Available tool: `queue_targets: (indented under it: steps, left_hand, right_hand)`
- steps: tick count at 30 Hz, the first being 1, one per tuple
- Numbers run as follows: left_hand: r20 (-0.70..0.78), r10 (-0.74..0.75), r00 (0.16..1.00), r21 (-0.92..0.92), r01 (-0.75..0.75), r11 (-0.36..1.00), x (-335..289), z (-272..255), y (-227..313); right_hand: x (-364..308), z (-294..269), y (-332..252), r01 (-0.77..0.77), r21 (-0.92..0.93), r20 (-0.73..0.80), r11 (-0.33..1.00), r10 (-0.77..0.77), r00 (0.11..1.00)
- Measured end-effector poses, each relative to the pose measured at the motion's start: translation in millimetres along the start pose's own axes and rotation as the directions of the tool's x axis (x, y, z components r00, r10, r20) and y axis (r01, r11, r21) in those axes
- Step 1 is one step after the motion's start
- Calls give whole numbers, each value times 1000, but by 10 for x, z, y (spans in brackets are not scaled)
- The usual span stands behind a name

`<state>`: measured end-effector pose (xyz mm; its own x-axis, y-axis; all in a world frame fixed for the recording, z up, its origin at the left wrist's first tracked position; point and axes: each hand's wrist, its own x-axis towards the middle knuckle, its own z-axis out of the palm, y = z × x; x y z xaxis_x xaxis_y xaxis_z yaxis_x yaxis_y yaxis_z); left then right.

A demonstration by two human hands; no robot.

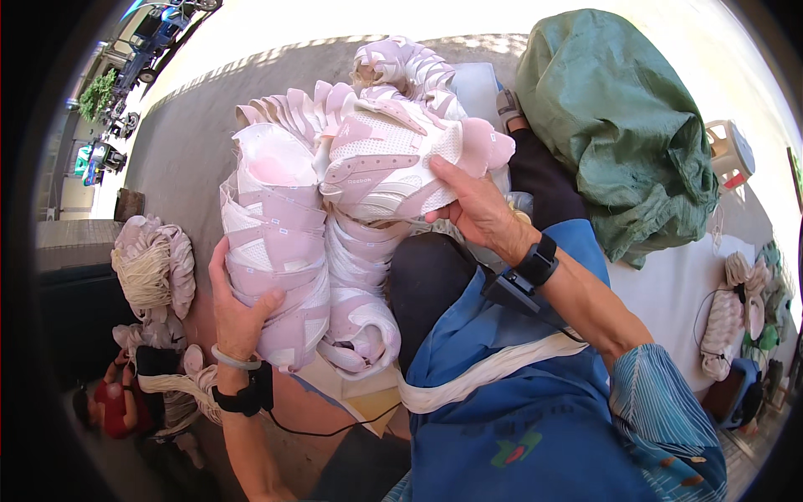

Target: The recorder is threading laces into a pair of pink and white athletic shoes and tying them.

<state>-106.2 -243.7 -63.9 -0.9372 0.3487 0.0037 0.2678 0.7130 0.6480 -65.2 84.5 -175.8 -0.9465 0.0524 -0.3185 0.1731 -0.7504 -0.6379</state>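
My left hand (238, 309) is wrapped round the lower side of a nested roll of pink and white shoe uppers (276, 230), held roughly upright. With the thumb on top, my right hand (485, 205) grips a shoe upper (376, 163) of white mesh and pink panels, which lies across other uppers. Its fingers are partly hidden underneath. Between the hands, below that upper, another rolled bundle of uppers (360, 330) lies by my knee. More stacked uppers (410, 67) curve away behind them.
White cords (485, 368) lie across my blue apron (519, 435). A large green sack (615, 134) stands at the right, near a stool (730, 155). Tied bundles (155, 268) lie at the left, beyond which a person in red (121, 406) sits. Parked vehicles are at the far left.
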Motion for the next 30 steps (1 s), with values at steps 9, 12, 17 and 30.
queue_targets:
  steps: [9, 12, 17, 30]
  left_hand:
    - [-116, 93, 989, -142, -109, 984, -341, -81, 347]
    - [-164, 236, 958, -204, -267, 942, -357, -74, 202]
    - [86, 62, 994, -415, -21, 910, 77, 166, -305]
    - [115, 352, 929, 133, -365, 921, 418, 333, 440]
  right_hand:
    - [-909, 752, -831, 450, -292, 190, 844, -410, 892]
    - [-1242, 793, -881, 670, -506, 366, 543, -568, 737]
    - [-1001, 993, -662, 432, -649, 271, 627, -340, 900]
    - [639, 443, -670, 173, -729, 69, 662, -181, 981]
